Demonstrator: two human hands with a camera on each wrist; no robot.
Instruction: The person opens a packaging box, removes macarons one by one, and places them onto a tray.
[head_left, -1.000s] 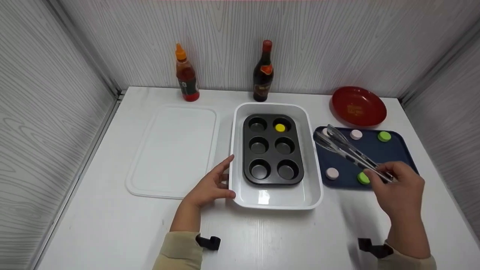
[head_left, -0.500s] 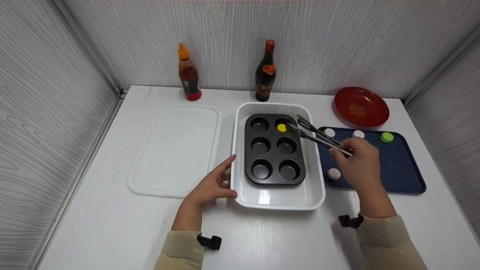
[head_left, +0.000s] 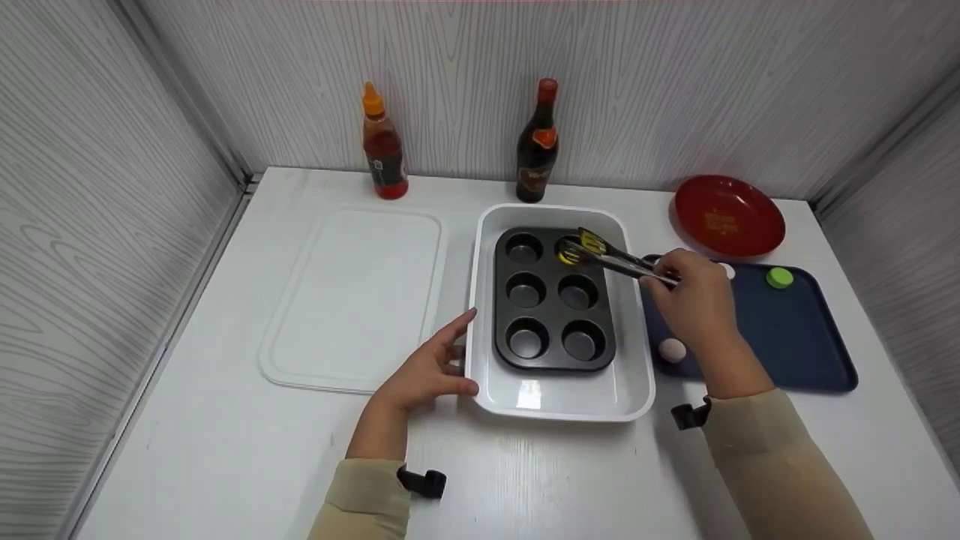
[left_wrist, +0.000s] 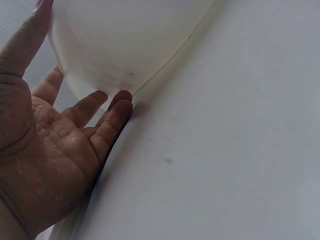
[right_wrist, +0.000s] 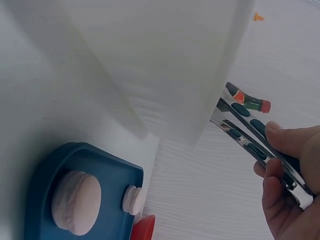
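My right hand point(head_left: 694, 296) grips metal tongs point(head_left: 626, 266), also seen in the right wrist view as tongs point(right_wrist: 255, 142) between thumb and fingers. The tong tips stand at the far right cup of a dark muffin pan point(head_left: 551, 307), on either side of a yellow macaron point(head_left: 566, 259) that they partly cover. Whether they squeeze it I cannot tell. The pan lies in a deep white tray point(head_left: 562, 401). My left hand point(head_left: 424, 375) touches that tray's left side with thumb and fingers spread; in the left wrist view, its fingertips point(left_wrist: 120, 110) rest against the wall.
Right of the white tray lies a blue tray point(head_left: 795, 337) with pink macarons point(head_left: 673, 350) and a green macaron point(head_left: 780, 277). A red plate point(head_left: 727, 217) sits behind it. A sauce bottle point(head_left: 386, 161) and a dark bottle point(head_left: 536, 157) stand at the back. A white board point(head_left: 352, 300) lies left.
My right hand has moved left from the blue tray with the tongs, whose tips now reach the yellow macaron in the far right cup. The left hand stays at the white tray.
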